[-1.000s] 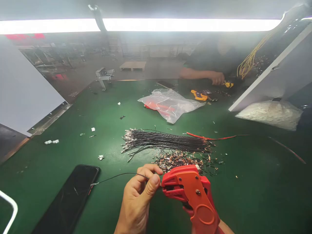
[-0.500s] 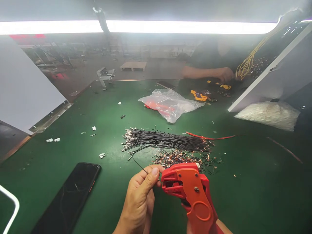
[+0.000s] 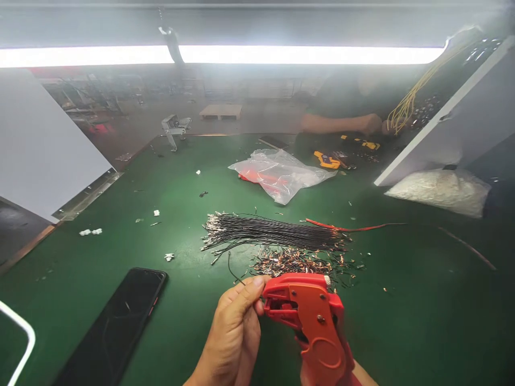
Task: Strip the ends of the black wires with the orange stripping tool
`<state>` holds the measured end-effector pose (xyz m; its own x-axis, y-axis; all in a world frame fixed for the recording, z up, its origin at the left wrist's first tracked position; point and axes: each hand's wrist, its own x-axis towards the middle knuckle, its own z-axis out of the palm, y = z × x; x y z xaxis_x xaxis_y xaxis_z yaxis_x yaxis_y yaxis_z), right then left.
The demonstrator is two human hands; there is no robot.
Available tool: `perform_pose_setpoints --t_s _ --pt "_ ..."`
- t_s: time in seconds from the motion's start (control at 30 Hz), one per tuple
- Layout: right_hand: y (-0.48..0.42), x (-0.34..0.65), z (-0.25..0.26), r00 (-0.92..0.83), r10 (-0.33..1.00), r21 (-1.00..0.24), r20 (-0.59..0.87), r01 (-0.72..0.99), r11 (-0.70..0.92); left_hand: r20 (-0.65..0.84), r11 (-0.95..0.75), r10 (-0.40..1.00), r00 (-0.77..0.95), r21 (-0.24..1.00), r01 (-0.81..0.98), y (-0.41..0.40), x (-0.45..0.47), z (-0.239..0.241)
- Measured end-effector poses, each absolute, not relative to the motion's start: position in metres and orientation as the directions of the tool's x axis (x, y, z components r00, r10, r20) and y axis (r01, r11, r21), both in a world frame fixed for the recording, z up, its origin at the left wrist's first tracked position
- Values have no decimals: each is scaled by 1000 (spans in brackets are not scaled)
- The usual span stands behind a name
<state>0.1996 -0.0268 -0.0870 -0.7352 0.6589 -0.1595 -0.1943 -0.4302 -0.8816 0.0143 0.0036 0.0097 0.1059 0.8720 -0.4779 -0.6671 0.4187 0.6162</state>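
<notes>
My left hand (image 3: 233, 327) is closed, pinching a thin black wire (image 3: 232, 271) between thumb and fingers. The wire's free end curves up toward the bundle. Its other end is hidden at the jaws of a red and orange wire stripper (image 3: 311, 305). My right hand (image 3: 361, 373) is wrapped around the stripper's handles, mostly hidden behind them. The jaws almost touch my left fingertips. Just beyond lies a bundle of black wires (image 3: 273, 230) with metal terminals on the left ends. A heap of short wire scraps with copper ends (image 3: 289, 261) sits between bundle and stripper.
A black phone (image 3: 112, 327) lies at the left. Farther back are a clear plastic bag (image 3: 281, 171) with something red inside, a red strip (image 3: 341, 227) and a filled bag (image 3: 440, 193). Across the table a person's arm (image 3: 340, 123) rests near a yellow tool (image 3: 326, 160).
The wire's free end has swung from beside the bundle's terminals to a more upright curve. The stripper has shifted slightly left, closer against my left fingers.
</notes>
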Motion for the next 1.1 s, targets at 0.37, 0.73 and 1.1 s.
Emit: perform_pose_setpoints --t_s 0.37,0.73,1.1 --pt "-17 191 -119 -685 718 -886 -123 -249 -390 -481 424 867 133 570 -703 5 15 1" --pt "-20 160 -138 -628 765 -875 -145 -279 -395 -519 461 840 161 524 -716 5 10 -7" --pt "-14 158 -126 -587 799 -871 -132 -316 -376 -546 474 814 199 425 -771 7 6 0"
